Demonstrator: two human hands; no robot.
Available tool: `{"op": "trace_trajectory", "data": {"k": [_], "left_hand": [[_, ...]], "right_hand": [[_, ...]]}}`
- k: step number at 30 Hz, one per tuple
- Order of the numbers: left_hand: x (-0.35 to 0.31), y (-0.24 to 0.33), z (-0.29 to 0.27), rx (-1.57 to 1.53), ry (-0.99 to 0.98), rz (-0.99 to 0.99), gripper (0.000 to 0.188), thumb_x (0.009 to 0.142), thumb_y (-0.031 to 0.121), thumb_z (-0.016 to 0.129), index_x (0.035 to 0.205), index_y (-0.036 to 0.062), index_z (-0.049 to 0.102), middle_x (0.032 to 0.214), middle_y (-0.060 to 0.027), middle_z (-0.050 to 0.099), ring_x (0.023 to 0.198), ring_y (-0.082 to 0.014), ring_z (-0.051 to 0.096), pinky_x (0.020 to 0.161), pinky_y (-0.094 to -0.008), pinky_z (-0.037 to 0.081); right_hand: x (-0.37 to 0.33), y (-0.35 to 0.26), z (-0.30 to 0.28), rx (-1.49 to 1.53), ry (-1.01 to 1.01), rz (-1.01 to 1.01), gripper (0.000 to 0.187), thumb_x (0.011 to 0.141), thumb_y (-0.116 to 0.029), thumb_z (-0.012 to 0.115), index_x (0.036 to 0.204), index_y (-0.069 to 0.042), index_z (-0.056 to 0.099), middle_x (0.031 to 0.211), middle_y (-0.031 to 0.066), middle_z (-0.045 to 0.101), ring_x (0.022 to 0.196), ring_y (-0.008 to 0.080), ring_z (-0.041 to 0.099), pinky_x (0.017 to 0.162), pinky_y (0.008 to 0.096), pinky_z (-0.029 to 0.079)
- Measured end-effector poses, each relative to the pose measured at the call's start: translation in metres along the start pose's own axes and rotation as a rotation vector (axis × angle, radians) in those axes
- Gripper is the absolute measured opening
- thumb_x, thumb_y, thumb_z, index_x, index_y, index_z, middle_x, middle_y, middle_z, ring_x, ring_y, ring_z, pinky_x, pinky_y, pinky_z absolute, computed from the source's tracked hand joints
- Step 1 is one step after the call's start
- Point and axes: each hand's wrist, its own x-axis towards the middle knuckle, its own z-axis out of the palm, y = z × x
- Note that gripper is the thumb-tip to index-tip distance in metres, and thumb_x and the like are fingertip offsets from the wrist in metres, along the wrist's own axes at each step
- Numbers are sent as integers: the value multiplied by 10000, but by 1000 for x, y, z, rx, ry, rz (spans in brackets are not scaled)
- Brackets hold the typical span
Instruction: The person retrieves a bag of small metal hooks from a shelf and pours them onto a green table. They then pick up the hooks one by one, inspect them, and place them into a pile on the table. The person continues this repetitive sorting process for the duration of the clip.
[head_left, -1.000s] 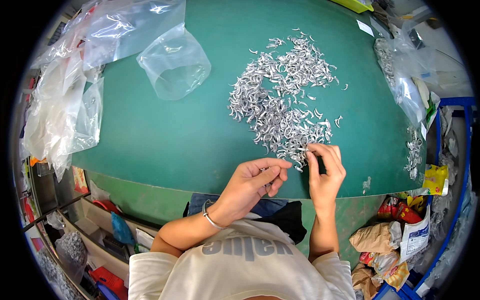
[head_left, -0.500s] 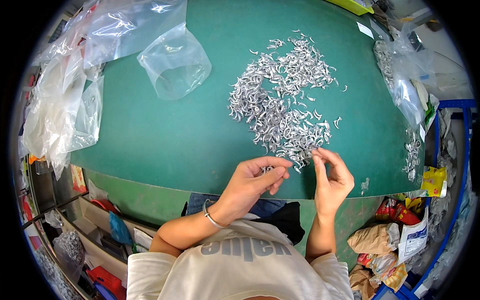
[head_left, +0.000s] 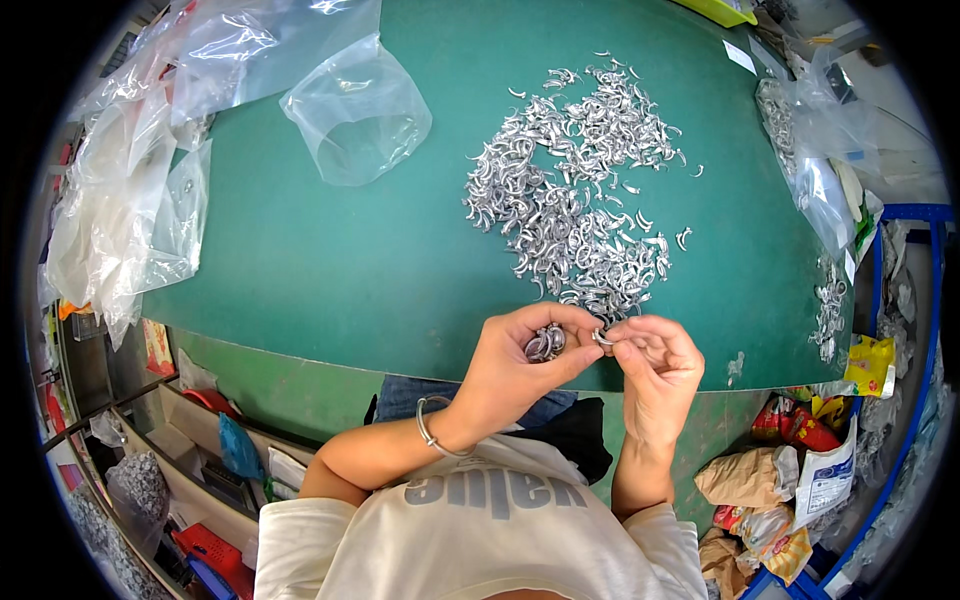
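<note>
Small curved silvery metal pieces (head_left: 545, 215) lie in a loose pile on the green tabletop (head_left: 330, 260), right of centre. My left hand (head_left: 500, 370) is curled around a small clump of the metal pieces (head_left: 545, 344) in its palm. Its thumb and forefinger reach toward my right hand (head_left: 660, 385). Between the fingertips of both hands sits one curved metal piece (head_left: 601, 338), gripped by the right thumb and fingers. Both hands are at the near side of the pile, above the table's front edge.
Clear plastic bags (head_left: 355, 115) spread over the table's left side. More bags (head_left: 815, 160) and a small heap of metal pieces (head_left: 829, 310) line the right edge. Below are drawers (head_left: 190, 440) on the left and paper bags (head_left: 750, 477) beside a blue rack (head_left: 930, 300).
My right hand has moved left and met the left fingertips, with a metal piece now between them. The left hand has turned so the clump in its palm shows more.
</note>
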Motion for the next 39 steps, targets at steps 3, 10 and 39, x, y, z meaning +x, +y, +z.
{"op": "trace_trajectory", "data": {"k": [3, 10, 39], "left_hand": [[-1, 1, -1, 18, -4, 23, 114, 783, 11, 647, 892, -18, 631, 838, -26, 624, 774, -53, 535, 682, -194, 442], [-1, 1, -4, -32, -51, 0, 133, 783, 7, 643, 913, -20, 640, 873, -50, 642, 800, -76, 563, 723, -213, 462], [6, -11, -15, -585, -140, -364, 182, 913, 141, 500, 1018, 5, 560, 1000, -120, 605, 870, -151, 600, 695, -236, 500]], "right_hand": [[-2, -2, 1, -77, 0, -32, 208, 759, 127, 602, 955, 67, 565, 873, 136, 635, 830, 189, 628, 746, 281, 505], [-3, -2, 3, -40, 4, -52, 196, 757, 120, 612, 936, 57, 566, 868, 131, 636, 826, 187, 631, 741, 270, 504], [36, 9, -25, -1453, 167, -378, 179, 720, -96, 690, 880, -32, 640, 849, 92, 561, 838, 240, 508, 752, 343, 356]]}}
